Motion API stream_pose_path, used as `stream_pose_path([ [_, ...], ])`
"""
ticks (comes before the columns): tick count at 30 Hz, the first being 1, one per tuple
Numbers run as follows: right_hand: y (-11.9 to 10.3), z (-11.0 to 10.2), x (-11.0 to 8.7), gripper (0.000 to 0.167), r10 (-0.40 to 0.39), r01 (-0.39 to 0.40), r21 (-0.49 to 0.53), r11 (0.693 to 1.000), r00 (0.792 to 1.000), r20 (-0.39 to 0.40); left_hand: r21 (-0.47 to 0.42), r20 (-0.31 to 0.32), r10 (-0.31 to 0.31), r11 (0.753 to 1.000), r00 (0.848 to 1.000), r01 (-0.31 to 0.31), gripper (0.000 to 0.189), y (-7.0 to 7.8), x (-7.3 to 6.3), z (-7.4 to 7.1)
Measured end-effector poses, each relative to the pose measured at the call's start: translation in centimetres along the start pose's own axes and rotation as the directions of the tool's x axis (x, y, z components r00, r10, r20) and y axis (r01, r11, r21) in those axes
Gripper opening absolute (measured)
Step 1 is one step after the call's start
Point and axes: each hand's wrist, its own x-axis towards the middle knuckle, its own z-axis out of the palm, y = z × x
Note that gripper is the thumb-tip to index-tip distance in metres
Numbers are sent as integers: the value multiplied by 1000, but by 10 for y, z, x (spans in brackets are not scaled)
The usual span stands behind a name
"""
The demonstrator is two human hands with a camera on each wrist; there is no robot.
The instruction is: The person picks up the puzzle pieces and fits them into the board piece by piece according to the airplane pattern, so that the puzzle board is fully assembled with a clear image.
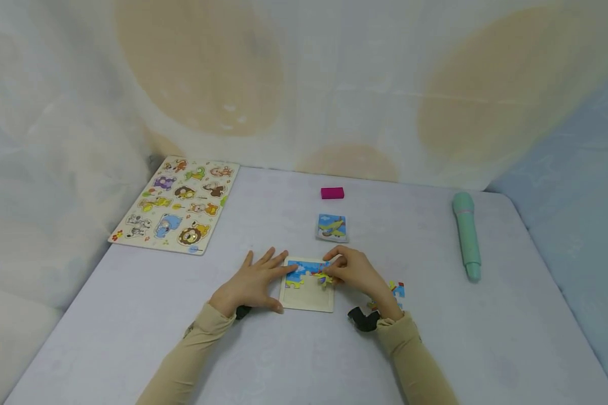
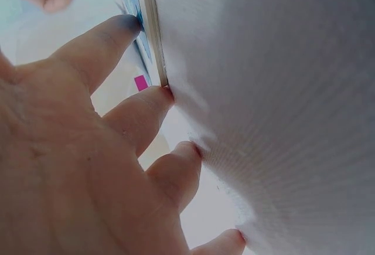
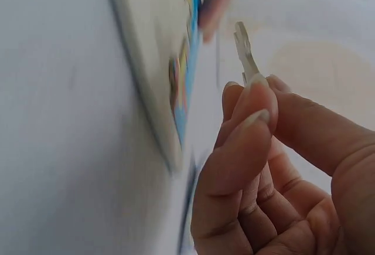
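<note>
A small square puzzle tray (image 1: 306, 302) lies on the table, its far part filled with blue-sky jigsaw pieces (image 1: 304, 266) and its near part bare wood. My left hand (image 1: 253, 286) is spread flat at the tray's left side; its index fingertip rests on the fitted pieces, and the other fingertips touch the table. Over the tray's right side, my right hand (image 1: 357, 273) pinches a jigsaw piece (image 3: 246, 50) between thumb and fingers. In the right wrist view that piece stands edge-on, so its picture is hidden.
Loose jigsaw pieces (image 1: 398, 289) lie by the right wrist. Beyond the tray are a square airplane picture puzzle (image 1: 331, 227) and a magenta block (image 1: 332, 193). An animal peg board (image 1: 174, 205) sits at far left, a mint-green microphone-shaped object (image 1: 468, 236) at right.
</note>
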Motion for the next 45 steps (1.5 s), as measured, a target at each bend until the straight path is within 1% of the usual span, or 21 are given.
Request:
stream_pose_path([
  [4, -10, 20, 8, 22, 10, -10, -13, 1000, 998, 56, -5, 2, 5, 1000, 1000, -5, 95, 1, 1, 0],
  [6, -14, 27, 9, 21, 13, -10, -48, 999, 998, 60, -7, 2, 10, 1000, 1000, -10, 95, 2, 1, -1],
  [8, -15, 30, 9, 19, 17, -13, -84, 996, 999, 45, -2, -4, 14, 1000, 1000, -14, 95, 2, 1, -1],
  [11, -16, 33, 9, 17, 16, -15, -146, 989, 1000, 1, 5, -8, 16, 1000, 1000, -16, 95, 2, 2, -2],
  [14, -16, 35, 9, 16, 12, -16, -192, 981, 1000, -26, 5, -9, 20, 1000, 1000, -20, 95, 3, 2, -3],
  [21, -15, 39, 11, 16, -20, 21, -264, 964, 1000, 6, -2, -4, 18, 1000, 1000, -18, 95, 2, 2, -3],
  [28, -20, 36, 10, 16, 2, -22, -365, 931, 999, -54, -13, -8, 28, 1000, 1000, -28, 95, 2, 3, -1],
  [32, -20, 39, 11, 17, -22, 5, -379, 925, 999, -42, -3, -1, 14, 1000, 1000, -14, 96, 1, 1, -2],
  [36, -18, 40, 13, 17, -42, 28, -356, 934, 999, -31, 7, -2, 7, 1000, 1000, -7, 95, 0, 0, -3],
  [39, -14, 35, 13, 14, -35, 34, -254, 967, 999, 1, -1, -3, 10, 1000, 1000, -10, 95, -1, 0, -2],
  [41, -11, 28, 12, 14, -30, 33, -178, 984, 999, 18, -4, 0, 8, 1000, 1000, -8, 96, -1, 0, -2],
  [43, -7, 18, 10, 15, -16, 18, -114, 993, 1000, 14, -2, 4, 6, 1000, 1000, -6, 96, 0, 0, -2],
  [45, -2, 7, 7, 16, -8, 7, -102, 995, 1000, -12, 2, 6, 5, 1000, 1000, -5, 96, 0, 0, -2],
])
